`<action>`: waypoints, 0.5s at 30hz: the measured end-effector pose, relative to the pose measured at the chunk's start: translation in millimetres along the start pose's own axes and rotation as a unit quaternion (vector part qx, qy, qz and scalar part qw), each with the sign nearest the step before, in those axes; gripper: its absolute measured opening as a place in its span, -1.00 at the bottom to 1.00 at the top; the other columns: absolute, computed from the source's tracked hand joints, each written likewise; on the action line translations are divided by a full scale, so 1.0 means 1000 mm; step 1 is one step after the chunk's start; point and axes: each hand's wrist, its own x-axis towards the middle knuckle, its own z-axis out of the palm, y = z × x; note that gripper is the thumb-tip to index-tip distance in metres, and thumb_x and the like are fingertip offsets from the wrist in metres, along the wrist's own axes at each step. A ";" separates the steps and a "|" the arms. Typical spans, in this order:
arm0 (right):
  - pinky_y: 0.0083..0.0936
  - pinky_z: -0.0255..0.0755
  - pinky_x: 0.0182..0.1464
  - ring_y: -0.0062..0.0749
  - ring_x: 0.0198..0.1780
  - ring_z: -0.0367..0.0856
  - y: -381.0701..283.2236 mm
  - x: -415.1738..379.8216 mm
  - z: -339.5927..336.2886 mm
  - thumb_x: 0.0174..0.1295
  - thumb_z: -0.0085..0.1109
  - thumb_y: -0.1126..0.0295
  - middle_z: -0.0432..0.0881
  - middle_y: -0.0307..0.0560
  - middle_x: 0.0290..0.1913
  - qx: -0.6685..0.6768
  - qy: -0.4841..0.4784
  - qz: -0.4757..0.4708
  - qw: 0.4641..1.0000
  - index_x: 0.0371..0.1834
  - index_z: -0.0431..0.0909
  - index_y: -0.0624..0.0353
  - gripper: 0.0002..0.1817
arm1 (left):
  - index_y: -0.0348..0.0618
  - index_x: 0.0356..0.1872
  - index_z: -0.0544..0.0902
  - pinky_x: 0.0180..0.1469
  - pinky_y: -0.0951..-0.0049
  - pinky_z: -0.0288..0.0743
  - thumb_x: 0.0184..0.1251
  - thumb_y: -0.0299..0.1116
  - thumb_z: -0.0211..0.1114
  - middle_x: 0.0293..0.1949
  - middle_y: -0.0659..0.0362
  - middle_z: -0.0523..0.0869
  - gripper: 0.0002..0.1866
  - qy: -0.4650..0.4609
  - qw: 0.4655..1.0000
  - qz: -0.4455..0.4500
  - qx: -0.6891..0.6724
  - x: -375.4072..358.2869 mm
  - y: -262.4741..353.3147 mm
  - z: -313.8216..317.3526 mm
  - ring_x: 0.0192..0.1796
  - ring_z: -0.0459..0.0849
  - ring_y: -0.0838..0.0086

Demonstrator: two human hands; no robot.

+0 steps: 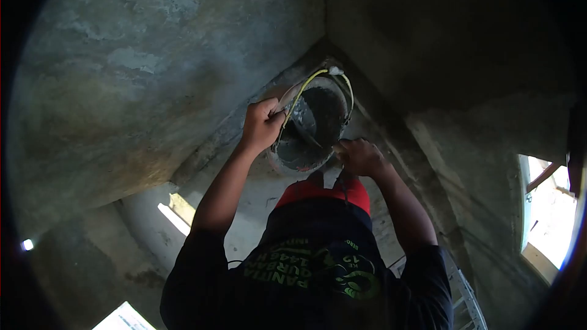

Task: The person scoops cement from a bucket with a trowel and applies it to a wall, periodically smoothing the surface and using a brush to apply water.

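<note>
A round bucket (288,162) with wet grey mortar (315,107) inside stands in front of me, below the wall corner. Its yellow wire handle (304,87) is raised, with a pale grip at the top. My left hand (264,123) is closed at the bucket's left rim, right beside the handle. At the near right rim, my right hand (362,156) is closed too; what it holds is hidden by the fingers. A thin, dark edge shows inside the bucket near that hand, too dim to name.
Rough plastered walls (140,79) meet in a corner beyond the bucket. A bright opening (547,214) is at the right, and a metal ladder (468,296) stands at the lower right. My legs in red shorts (293,192) are just below the bucket.
</note>
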 end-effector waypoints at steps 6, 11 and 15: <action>-0.05 0.55 0.05 0.15 0.02 0.69 0.012 -0.003 0.009 0.29 0.22 0.19 0.71 0.22 -0.11 0.203 -0.088 -0.034 0.975 -0.03 0.66 0.19 -0.67 | -0.29 -0.59 0.29 -0.56 0.36 0.11 0.25 -0.57 0.36 -0.73 0.15 0.28 -0.62 0.005 0.997 0.029 0.066 0.008 0.020 0.018 -0.62 0.15 0.56; -0.27 0.58 -0.18 -0.17 -0.27 0.72 0.015 0.011 0.012 0.35 0.20 0.19 0.71 0.02 -0.27 0.334 -0.161 -0.062 0.927 0.02 0.66 0.23 -0.65 | -0.27 -0.61 0.27 -0.56 0.35 0.09 0.25 -0.55 0.37 -0.73 0.13 0.26 -0.60 -0.044 0.998 0.006 0.052 0.024 0.010 0.021 -0.61 0.15 0.57; -0.54 0.47 -0.49 -0.55 -0.51 0.56 0.032 0.020 0.024 0.43 0.16 0.17 0.61 -0.22 -0.38 0.545 -0.294 -0.004 0.785 0.15 0.63 0.20 -0.61 | -0.27 -0.61 0.26 -0.55 0.35 0.08 0.26 -0.54 0.36 -0.72 0.16 0.25 -0.59 -0.099 0.993 0.001 0.059 0.026 0.005 0.018 -0.59 0.14 0.58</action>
